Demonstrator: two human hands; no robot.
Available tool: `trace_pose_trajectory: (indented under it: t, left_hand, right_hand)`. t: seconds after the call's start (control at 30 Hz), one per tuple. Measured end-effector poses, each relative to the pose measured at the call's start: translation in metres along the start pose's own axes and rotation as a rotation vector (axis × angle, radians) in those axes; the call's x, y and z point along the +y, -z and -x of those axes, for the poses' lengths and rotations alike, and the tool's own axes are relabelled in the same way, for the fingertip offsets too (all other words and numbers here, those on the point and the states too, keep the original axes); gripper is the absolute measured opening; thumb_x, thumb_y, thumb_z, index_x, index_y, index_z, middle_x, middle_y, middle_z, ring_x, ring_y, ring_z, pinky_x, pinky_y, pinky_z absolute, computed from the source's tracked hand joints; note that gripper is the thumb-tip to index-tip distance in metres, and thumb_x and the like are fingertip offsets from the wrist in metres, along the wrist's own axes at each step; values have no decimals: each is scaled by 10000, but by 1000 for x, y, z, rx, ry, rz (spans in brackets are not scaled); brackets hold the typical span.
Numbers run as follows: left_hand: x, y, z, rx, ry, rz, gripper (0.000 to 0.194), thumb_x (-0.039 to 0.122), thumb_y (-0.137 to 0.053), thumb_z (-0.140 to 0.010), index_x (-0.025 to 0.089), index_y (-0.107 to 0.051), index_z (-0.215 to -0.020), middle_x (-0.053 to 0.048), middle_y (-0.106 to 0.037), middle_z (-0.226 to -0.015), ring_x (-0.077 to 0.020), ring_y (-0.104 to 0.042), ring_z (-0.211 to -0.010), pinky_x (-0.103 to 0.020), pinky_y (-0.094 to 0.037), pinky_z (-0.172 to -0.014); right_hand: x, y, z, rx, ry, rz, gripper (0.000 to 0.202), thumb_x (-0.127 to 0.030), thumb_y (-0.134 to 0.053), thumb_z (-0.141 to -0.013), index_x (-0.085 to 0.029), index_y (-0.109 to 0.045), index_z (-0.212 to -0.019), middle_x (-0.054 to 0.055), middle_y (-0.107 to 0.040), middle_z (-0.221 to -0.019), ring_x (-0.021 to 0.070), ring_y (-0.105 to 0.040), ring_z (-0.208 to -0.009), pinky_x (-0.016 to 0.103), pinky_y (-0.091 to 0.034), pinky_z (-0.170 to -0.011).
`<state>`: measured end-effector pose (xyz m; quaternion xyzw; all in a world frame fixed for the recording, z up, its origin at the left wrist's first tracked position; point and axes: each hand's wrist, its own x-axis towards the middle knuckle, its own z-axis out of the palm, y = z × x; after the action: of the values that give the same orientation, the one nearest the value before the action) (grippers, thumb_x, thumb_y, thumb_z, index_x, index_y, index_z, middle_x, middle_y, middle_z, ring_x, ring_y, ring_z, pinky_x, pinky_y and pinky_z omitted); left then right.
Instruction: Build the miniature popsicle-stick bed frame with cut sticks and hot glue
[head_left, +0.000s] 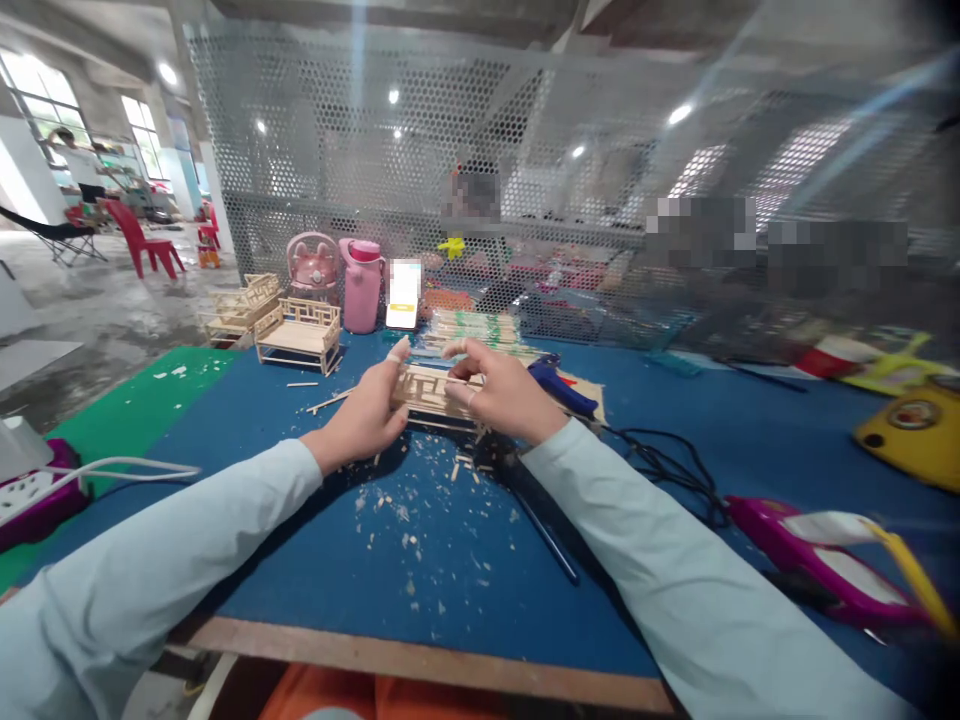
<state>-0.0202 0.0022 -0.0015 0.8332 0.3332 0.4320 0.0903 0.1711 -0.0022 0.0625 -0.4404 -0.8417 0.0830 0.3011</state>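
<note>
A miniature wooden bench [429, 385], built from thin sticks, stands on the blue table between my two hands. My left hand [369, 408] grips its left end, thumb in front and fingers behind. At the right end, my right hand [504, 388] is closed with bent fingers against the bench's stick frame. Its fingertips partly hide whatever small piece may be between them. Two finished-looking miniature benches stand at the back left, the nearer bench [300, 332] in front of another bench [241, 305]. Behind my hands lies a pile of thin wooden sticks [472, 328].
A blue glue gun [564, 388] lies right of my right hand, near black cables [667, 470]. A pink bottle [362, 290] and a lit phone [403, 293] stand before the perforated metal screen [300, 150]. Power strips [825, 560] flank the table; wood scraps [412, 540] litter its front.
</note>
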Motion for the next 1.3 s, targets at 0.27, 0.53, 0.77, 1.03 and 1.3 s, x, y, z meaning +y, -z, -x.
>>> trace_pose_trajectory:
  t: [0.27, 0.53, 0.77, 1.03, 1.3]
  left_hand:
    - [-5, -5, 5, 11, 18, 13, 796, 60, -474, -679, 127, -134, -1395, -192, -288, -1416, -287, -293, -1304, -497, -244, -1083]
    - [5, -5, 3, 88, 18, -128, 747, 116, -513, -674, 113, -222, -1361, -162, -354, -1372, -286, -274, -1276, -481, -264, -1059]
    - [9, -8, 7, 202, 30, -225, 644, 175, -515, -723, 119, -275, -1318, -158, -390, -1322, -285, -287, -1245, -486, -251, -1035]
    - [37, -10, 10, 76, 145, -11, 208, 309, -461, -817, 159, -547, -934, -58, -584, -813, -174, -510, -767, -310, -418, -721]
    - [51, -29, -13, -125, 740, 764, 333, 428, -350, -882, 160, -475, -729, 34, -523, -547, -52, -400, -370, -180, -300, -375]
  right_hand:
    - [6, 0, 1, -17, 3, -55, 348, -154, -526, -725, -206, -424, -1053, -16, -588, -733, 135, -536, -658, 301, -415, -666]
    - [5, -1, -1, -27, 13, -22, 369, -155, -536, -716, -206, -423, -1064, -19, -581, -731, 134, -538, -654, 300, -415, -666]
    - [6, -2, -1, -35, 23, -60, 392, -148, -541, -715, -204, -418, -1082, -15, -579, -741, 139, -547, -676, 309, -418, -683]
    - [6, 1, -2, -108, -89, -337, 395, -157, -542, -734, -212, -389, -1093, -34, -569, -710, 114, -527, -606, 265, -413, -592]
    - [9, 2, -5, -182, -124, -473, 378, -168, -548, -725, -195, -408, -1075, -38, -566, -700, 112, -538, -612, 259, -412, -596]
